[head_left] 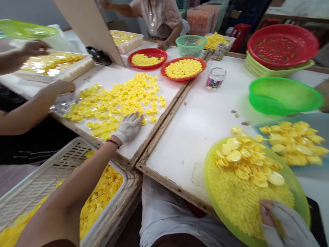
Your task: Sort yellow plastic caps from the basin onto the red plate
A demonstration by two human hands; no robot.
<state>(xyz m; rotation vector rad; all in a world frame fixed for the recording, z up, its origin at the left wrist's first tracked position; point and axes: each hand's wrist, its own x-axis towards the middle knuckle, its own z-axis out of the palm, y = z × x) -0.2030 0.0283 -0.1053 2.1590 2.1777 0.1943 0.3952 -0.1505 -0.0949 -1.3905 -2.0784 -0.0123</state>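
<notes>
My left hand [129, 127], in a white fingerless glove, lies flat with fingers stretched out on the white table at the near edge of many small round yellow plastic pieces [123, 94]. It touches the nearest of them. My right hand [286, 221], also gloved, is at the lower right over a yellow-green basin [209, 171]. Its fingers are curled together, and what they hold, if anything, is hidden. Fine yellow bits [231, 195] fill the basin's near part, with larger glossy yellow half-shells [246, 156] heaped at the far side.
A white crate [69, 147] of yellow shells stands below my left arm. Red plates [164, 58] with yellow pieces, a glass jar [216, 79] and a green basin [285, 96] stand farther back. A co-worker's hands [60, 87] are at the left; another person sits opposite.
</notes>
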